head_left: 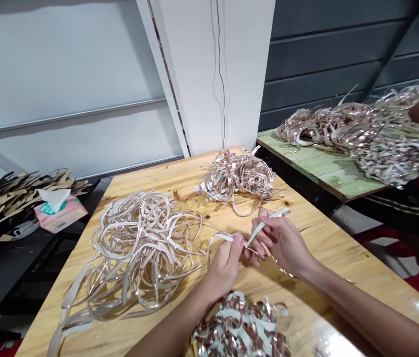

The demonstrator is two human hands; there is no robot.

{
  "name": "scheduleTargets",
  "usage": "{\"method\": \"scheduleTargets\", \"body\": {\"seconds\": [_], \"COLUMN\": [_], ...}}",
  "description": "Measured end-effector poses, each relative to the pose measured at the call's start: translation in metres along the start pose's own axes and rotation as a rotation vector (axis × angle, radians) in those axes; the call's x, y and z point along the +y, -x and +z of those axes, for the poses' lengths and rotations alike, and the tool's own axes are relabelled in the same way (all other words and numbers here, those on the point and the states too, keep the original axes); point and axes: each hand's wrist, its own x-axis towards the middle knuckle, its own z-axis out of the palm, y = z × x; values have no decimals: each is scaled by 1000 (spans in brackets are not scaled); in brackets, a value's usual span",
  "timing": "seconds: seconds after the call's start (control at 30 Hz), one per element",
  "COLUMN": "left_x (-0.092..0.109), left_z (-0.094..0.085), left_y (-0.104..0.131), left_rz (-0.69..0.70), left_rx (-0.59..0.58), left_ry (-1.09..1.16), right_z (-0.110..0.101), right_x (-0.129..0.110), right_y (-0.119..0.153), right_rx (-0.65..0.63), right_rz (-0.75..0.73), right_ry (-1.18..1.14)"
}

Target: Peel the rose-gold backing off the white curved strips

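Right of the tangled heap of white-and-rose-gold strips (146, 243), the left hand (226, 263) and right hand (285, 243) pinch a narrow, white-backed metallic strip (256, 232) (probably light, limp, slippery), best gripped across its flat faces.

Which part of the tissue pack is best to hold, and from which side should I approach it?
Grip the pack low on its body at the right end, coming from the wooden table. That end looks free, while brown strips lie close on its left and behind it. The tissue sticks up from the top, so a grip there would probably crush it.
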Motion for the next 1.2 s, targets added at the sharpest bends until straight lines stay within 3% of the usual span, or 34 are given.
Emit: {"method": "scheduleTargets", "body": {"seconds": [0.37, 0.5, 0.7, 0.93, 1.1, 1.2], "left_x": [-7, -9, -12, -11, -11, -14], "left_z": [-2, -2, -2, -2, -2, -2], "left_y": [-1, -2, -2, -3, -2, 0], "left_rz": [9, 6, -10, -25, -22, -17], "left_rx": [68, 80, 142, 193, 279, 347], "left_ry": [-81, -107, -202, -296, -306, -286], "right_z": [-4, -7, -10, -9, -10, -12], "right_x": [-9, -10, -10, -5, -1, -3], "right_y": [-4, -8, -12, -8, 1, 1], "right_rx": [228, 304, 305, 330, 359, 312], "right_rz": [7, -51, -183, -435, -495, -493], "right_ry": [-68, -130, -57, 320, 923, 1210]}}
